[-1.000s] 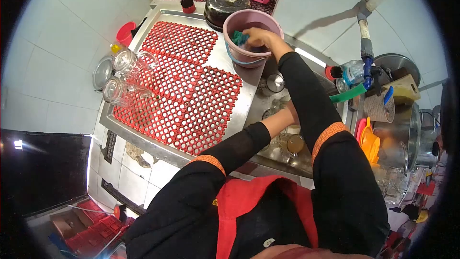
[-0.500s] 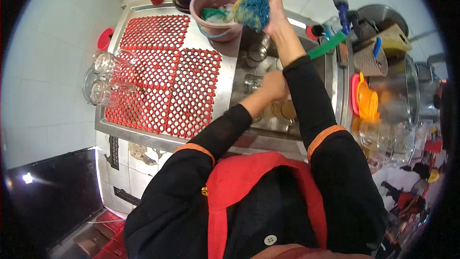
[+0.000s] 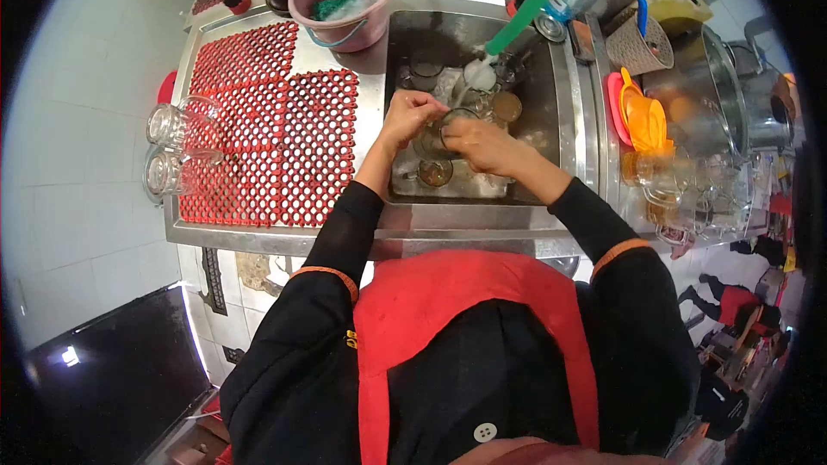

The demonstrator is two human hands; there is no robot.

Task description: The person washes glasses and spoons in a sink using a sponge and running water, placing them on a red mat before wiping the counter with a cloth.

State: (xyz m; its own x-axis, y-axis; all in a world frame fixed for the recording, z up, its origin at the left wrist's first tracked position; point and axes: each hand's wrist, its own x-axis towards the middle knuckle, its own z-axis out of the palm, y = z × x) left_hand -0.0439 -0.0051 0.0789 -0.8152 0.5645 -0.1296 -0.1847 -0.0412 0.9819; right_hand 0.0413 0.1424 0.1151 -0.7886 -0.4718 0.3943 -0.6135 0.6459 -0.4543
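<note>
Over the sink (image 3: pixel 538 151), my left hand (image 3: pixel 407 120) is closed in a pinch beside a glass mug; what its fingertips hold is too small to tell. My right hand (image 3: pixel 487 146) curls its fingers round the rim of that mug, which it partly covers. Other glass mugs lie in the sink, one with brownish liquid (image 3: pixel 506 106) and one nearer the front (image 3: pixel 435 173). A green hose (image 3: pixel 521 19) hangs above a whitish, wet patch of running water. The blue scourer is not visible.
A pink bucket (image 3: pixel 372 30) with green netting and suds stands left of the sink. Red mats (image 3: pixel 323 151) cover the left counter, with upturned glass mugs (image 3: pixel 164 125) at its edge. Orange cups (image 3: pixel 644 120), a perforated basket (image 3: pixel 637 45) and more glassware (image 3: pixel 672 174) are at the right.
My right hand has come down from beside the bucket into the sink, and the blue scourer it held is out of sight. My left hand has moved left and up. The view has shifted.
</note>
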